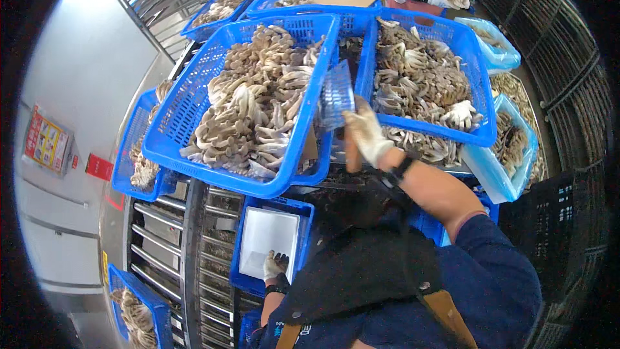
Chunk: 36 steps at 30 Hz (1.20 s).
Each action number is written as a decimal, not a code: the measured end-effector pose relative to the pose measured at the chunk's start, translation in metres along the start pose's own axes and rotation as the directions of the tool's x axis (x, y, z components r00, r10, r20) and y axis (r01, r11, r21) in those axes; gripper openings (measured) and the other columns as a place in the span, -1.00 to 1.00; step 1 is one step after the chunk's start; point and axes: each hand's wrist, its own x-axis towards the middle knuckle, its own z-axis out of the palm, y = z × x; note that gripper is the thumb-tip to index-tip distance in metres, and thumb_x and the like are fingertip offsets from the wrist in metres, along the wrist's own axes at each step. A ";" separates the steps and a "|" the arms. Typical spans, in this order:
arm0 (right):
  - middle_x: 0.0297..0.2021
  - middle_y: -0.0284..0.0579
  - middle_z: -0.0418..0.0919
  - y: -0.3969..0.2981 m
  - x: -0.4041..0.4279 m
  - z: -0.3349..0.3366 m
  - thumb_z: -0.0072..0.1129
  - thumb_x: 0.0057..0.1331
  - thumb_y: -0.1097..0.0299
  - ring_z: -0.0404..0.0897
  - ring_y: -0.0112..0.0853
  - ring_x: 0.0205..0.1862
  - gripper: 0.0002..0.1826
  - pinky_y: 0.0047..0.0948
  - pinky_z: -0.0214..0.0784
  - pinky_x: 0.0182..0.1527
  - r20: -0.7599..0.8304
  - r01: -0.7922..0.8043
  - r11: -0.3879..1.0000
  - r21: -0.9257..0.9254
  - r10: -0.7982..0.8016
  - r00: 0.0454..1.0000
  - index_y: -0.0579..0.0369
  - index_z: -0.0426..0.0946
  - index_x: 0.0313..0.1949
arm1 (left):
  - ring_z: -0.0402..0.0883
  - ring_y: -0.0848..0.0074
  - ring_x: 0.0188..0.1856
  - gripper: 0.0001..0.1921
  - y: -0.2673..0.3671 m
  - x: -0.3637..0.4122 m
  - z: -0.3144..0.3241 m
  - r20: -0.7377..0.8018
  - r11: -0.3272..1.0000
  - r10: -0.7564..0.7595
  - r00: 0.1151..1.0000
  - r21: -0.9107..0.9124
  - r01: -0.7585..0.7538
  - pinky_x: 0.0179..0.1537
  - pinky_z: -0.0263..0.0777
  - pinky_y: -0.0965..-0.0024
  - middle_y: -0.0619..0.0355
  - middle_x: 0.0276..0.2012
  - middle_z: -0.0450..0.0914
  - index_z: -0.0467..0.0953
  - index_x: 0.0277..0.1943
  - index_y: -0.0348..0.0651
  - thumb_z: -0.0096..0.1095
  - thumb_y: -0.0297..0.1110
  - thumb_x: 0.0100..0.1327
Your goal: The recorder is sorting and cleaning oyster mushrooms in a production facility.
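My right hand [370,131], in a soiled white glove, grips a knife with a brown wooden handle [352,150]. Its broad shiny blade [337,97], blurred, points up beside the rim of a tilted blue plastic basket [179,157]. Clustered brown mushrooms [247,102] fill much of that basket. Lower down, my left hand [276,266], gloved with dark fingertips, is over the edge of a white box [269,232] set in a blue crate [235,271]. Nothing shows in its fingers, which are apart.
Another blue basket of mushrooms [421,68] stands at right, with a white glove [460,115] in it. Mushrooms fill blue plastic bags [525,167] beyond. A roller conveyor [157,218] runs at left. Across from me, a co-worker's gloved hand [440,0] is near mushrooms. Racks [566,58] line the right.
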 end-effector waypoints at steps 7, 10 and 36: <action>-0.22 -0.10 0.49 0.057 0.007 0.006 -0.10 0.25 0.57 0.47 -0.37 -0.31 -0.54 -0.41 0.39 -0.25 -0.255 -0.277 0.961 -0.007 0.266 0.929 0.17 0.21 0.17 | 0.48 0.18 -0.08 -0.62 0.013 -0.050 0.050 0.082 0.943 0.302 0.950 0.120 -0.310 0.00 0.41 0.08 0.07 -0.17 0.49 0.36 -0.03 -0.22 0.14 -0.10 0.29; -0.07 0.05 0.48 0.009 -0.026 0.016 -0.13 0.26 0.55 0.50 -0.23 -0.07 -0.46 -0.36 0.36 -0.07 -0.213 -0.467 0.882 -0.070 0.444 0.870 0.20 0.10 0.25 | 0.50 0.24 -0.17 -0.64 0.003 -0.053 0.051 0.036 0.964 0.225 0.974 0.138 -0.228 -0.02 0.42 0.10 0.08 -0.19 0.50 0.37 -0.02 -0.16 0.13 -0.08 0.30; -0.20 -0.07 0.47 0.076 -0.041 0.034 -0.17 0.24 0.59 0.46 -0.41 -0.32 -0.47 -0.40 0.41 -0.35 -0.022 -0.354 0.929 0.104 0.358 0.933 0.16 0.15 0.24 | 0.54 0.17 0.04 -0.43 0.067 -0.361 0.377 0.932 -0.979 0.072 -0.356 -0.002 -0.204 0.09 0.41 0.23 -0.03 -0.01 0.56 0.49 0.11 -0.18 0.21 -0.65 -0.09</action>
